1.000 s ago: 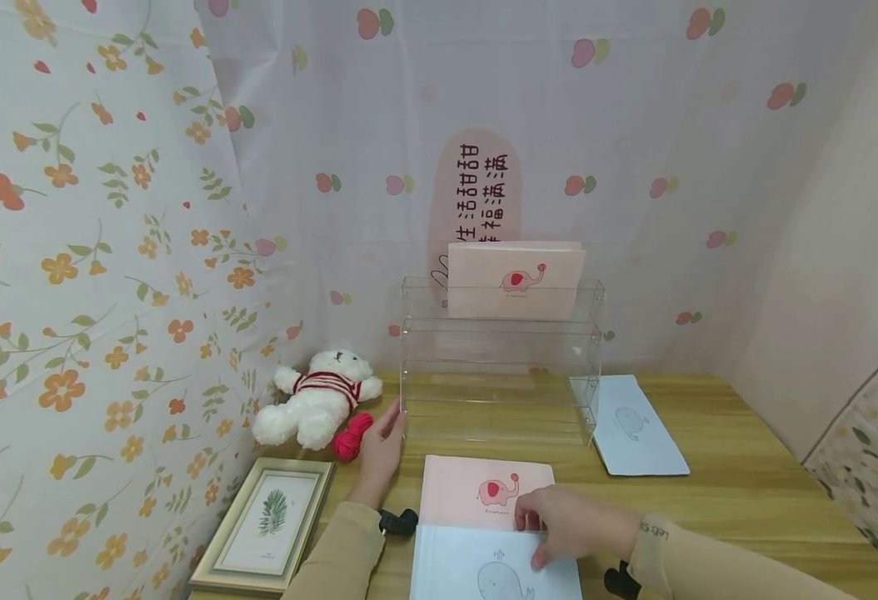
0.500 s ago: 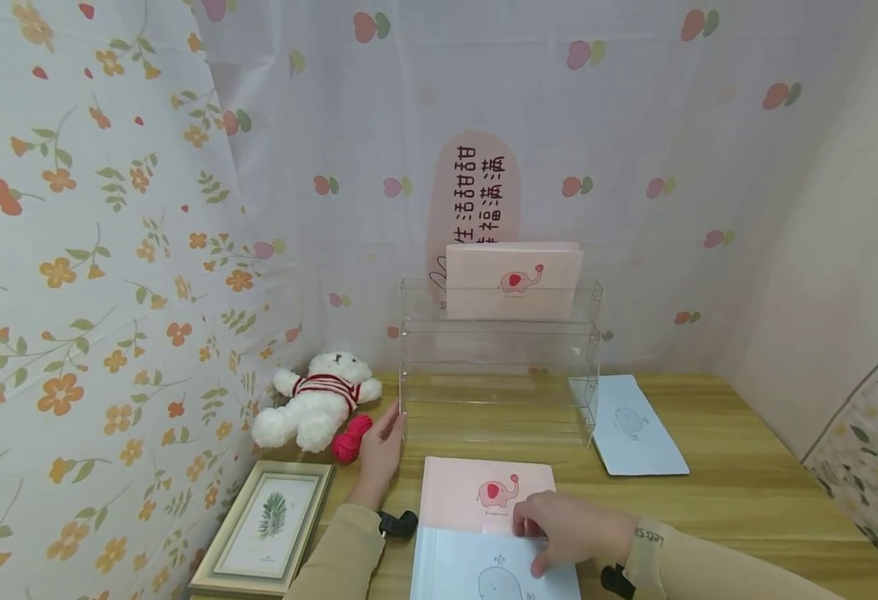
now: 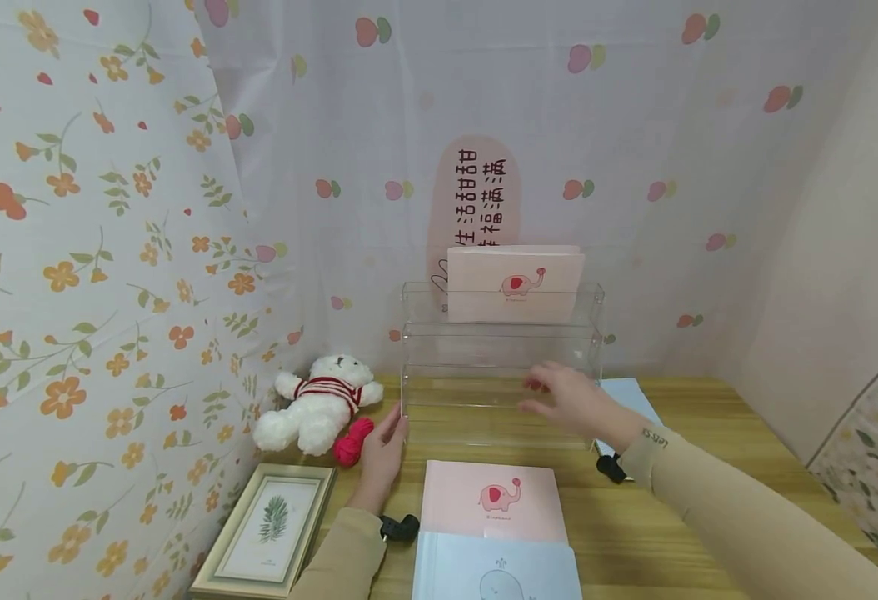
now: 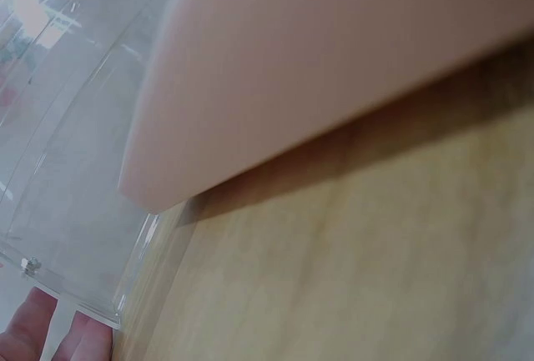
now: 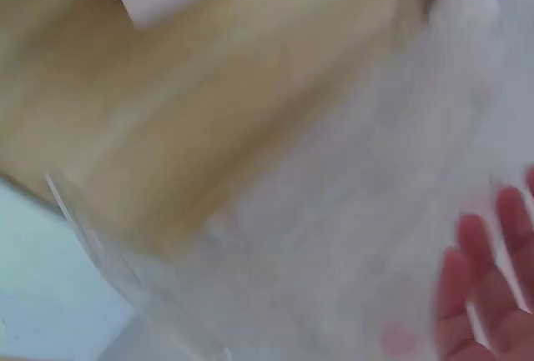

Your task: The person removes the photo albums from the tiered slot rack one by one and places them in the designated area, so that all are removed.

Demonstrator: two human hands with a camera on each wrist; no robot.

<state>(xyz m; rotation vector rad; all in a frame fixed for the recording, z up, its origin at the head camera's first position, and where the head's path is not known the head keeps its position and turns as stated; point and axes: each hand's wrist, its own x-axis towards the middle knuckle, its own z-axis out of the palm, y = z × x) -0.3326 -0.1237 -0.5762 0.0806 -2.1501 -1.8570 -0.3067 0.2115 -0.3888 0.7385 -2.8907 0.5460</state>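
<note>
One hand has moved: your right hand [image 3: 568,402] has left the blue book [image 3: 495,571] and is now in front of the lower tiers of the clear rack [image 3: 469,354]; whether it touches the plastic, the pictures don't tell. Its grip is loose, fingers spread, with nothing held. Your left hand [image 3: 383,457] stays at the rack's left side, touching it with fairly straight fingers rather than gripping it. The blue book lies on the table [image 3: 619,533], overlapping the near part of the pink book [image 3: 476,496], both much as they were. With no hand on either one, your work has shifted from them to the rack, whose top tier holds an upright pink elephant book [image 3: 516,287].
</note>
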